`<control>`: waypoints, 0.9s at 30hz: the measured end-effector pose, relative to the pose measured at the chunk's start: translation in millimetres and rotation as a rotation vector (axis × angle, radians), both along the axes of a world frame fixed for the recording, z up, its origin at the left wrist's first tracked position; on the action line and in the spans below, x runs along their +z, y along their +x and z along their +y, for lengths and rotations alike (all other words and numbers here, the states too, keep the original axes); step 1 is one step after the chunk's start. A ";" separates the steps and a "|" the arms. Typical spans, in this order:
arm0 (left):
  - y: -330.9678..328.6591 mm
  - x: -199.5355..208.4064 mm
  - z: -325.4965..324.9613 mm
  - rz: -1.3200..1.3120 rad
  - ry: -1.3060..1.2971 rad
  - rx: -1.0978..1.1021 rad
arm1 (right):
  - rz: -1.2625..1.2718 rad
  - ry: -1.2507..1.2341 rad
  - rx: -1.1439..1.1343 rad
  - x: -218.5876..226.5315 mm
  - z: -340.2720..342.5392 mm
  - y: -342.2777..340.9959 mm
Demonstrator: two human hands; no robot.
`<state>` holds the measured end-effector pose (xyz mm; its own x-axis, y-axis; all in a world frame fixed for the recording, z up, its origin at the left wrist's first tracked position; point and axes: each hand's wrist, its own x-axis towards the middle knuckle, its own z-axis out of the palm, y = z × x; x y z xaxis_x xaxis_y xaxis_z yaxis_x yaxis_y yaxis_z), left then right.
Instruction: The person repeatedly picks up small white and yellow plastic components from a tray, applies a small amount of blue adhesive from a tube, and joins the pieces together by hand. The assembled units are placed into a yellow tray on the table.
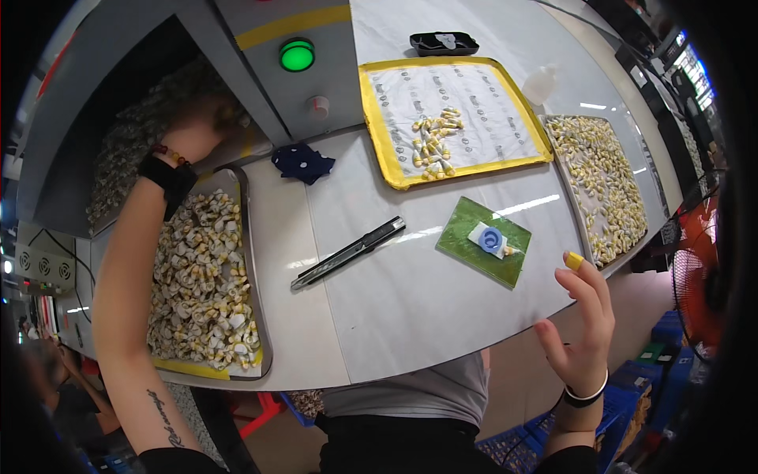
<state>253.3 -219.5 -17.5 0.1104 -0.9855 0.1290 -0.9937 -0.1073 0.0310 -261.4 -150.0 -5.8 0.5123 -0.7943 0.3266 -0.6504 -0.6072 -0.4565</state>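
Note:
My left hand (193, 136) reaches inside the dark opening of a grey machine, beside a heap of small whitish pieces (126, 154). Motion smears its fingers, so any grip there is hidden. At the table's right front edge, my right hand (583, 336) hangs with its fingers apart and nothing in them; yellow tape wraps one fingertip. Nearest to it lies a green plate (466, 237) bearing a blue ring-shaped piece (490, 238) on a white pad. A utility knife (347, 254) rests on the white table between the hands.
Below my left forearm stands a tray (251, 276) heaped with white-and-yellow pieces. A yellow-rimmed tray (379, 134) holds several more; another full tray (604, 189) is at right. A dark dotted cloth (303, 163), a clear bottle (540, 83) and a black dish (444, 44) stand about.

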 end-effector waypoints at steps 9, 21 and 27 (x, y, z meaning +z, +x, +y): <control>-53.3 46.3 68.2 0.695 -0.076 0.034 | 0.593 -0.194 0.131 41.6 -94.5 34.5; -199.2 41.7 231.8 1.838 0.343 -0.125 | 0.306 0.266 0.490 -2.5 -170.0 136.8; -240.5 -24.7 211.1 2.391 -0.062 0.017 | 0.287 0.075 0.332 -2.8 -164.5 113.4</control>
